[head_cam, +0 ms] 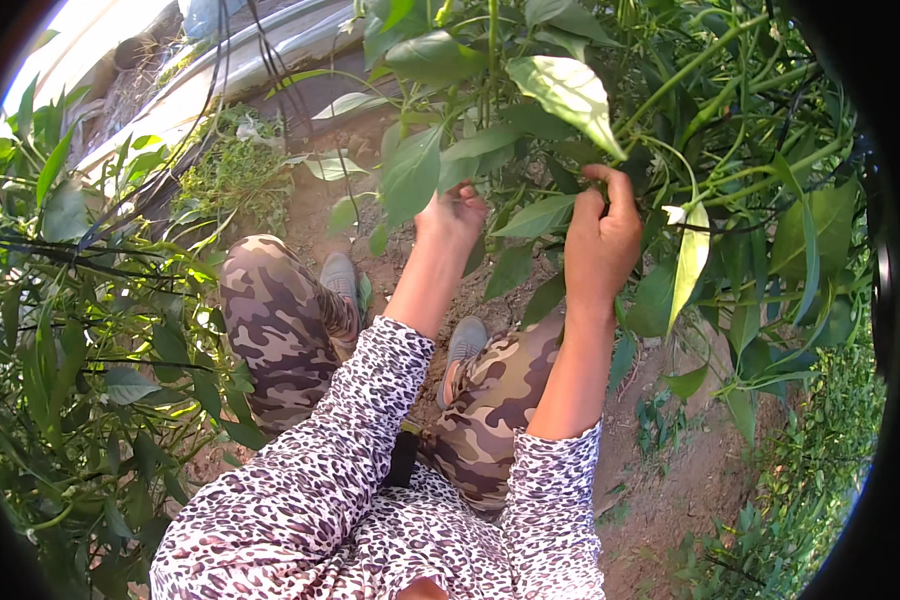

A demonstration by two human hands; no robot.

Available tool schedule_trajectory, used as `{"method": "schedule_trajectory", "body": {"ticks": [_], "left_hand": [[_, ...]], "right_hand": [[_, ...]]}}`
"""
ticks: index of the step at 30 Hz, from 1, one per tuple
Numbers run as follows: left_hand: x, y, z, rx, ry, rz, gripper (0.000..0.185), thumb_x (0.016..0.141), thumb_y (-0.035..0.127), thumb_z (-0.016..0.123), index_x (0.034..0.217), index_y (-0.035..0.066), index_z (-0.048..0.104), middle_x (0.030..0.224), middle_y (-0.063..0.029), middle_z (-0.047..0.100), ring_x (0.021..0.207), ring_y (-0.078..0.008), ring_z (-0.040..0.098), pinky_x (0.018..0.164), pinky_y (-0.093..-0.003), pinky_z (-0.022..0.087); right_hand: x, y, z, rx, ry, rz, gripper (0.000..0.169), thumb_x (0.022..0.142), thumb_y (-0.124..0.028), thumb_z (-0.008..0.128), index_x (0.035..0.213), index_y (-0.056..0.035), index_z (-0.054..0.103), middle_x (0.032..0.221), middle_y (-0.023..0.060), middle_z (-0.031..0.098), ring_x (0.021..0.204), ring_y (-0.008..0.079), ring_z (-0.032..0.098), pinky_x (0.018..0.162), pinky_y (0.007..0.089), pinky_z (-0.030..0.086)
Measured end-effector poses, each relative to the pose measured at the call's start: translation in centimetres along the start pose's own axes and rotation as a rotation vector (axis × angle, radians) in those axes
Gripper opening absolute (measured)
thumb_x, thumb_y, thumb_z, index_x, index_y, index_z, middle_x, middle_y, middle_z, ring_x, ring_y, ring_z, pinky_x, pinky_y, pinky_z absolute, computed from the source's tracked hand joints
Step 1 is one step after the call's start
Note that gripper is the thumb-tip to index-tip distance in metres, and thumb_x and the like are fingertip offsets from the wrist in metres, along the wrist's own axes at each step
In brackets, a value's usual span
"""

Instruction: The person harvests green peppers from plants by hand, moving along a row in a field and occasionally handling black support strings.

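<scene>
Both my hands reach into a leafy pepper plant [540, 142] at the top of the view. My left hand [451, 216] has its fingers curled among the lower leaves, and a broad green leaf [414, 172] partly covers it. To its right, my right hand [606, 236] is raised beside the stems, with the index finger bent over near the thumb. Foliage and the back of the hand hide whatever may lie between its fingers. A pale sunlit leaf [570, 97] hangs just above this hand. Right of it are a small white flower [675, 214] and a drooping light-green leaf [690, 259].
More pepper plants [120, 390] crowd the left side, with dark strings [217, 90] running down through them. Bare soil [667, 495] lies between the rows. Plastic sheeting [285, 45] borders the bed at upper left. My shoes [465, 345] stand on the soil below the plant.
</scene>
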State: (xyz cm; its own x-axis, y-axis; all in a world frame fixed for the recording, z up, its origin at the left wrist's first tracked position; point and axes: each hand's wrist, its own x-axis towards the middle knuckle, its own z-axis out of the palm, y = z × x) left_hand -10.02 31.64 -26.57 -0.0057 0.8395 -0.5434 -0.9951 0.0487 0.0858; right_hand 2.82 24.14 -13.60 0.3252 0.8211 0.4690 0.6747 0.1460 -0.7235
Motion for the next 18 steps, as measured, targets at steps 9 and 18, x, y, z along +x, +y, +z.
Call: {"method": "schedule_trajectory", "body": {"ticks": [9,18], "left_hand": [[2.0,-4.1,8.8,0.022,0.075,-0.198,0.016,0.090,0.027,0.061,0.078,0.016,0.057,0.066,0.0026,0.052,0.060,-0.0119,0.047,0.052,-0.0253,0.038],[2.4,-1.7,5.2,0.801,-0.023,0.088,0.012,0.092,0.015,0.056,0.091,0.007,0.064,0.083,-0.0032,0.060,0.068,-0.0115,0.051,0.053,-0.0258,0.043]], "right_hand": [[-0.1,0.4,-0.2,0.035,0.018,-0.086,0.020,0.081,-0.008,0.049,0.094,-0.0040,0.063,0.082,0.0127,0.066,0.071,0.0267,0.062,0.067,0.0357,0.047],[-0.4,-0.1,0.3,0.035,0.011,-0.103,0.017,0.081,-0.008,0.050,0.091,-0.0074,0.063,0.075,0.0082,0.063,0.070,0.0223,0.061,0.068,0.0338,0.046]]}}
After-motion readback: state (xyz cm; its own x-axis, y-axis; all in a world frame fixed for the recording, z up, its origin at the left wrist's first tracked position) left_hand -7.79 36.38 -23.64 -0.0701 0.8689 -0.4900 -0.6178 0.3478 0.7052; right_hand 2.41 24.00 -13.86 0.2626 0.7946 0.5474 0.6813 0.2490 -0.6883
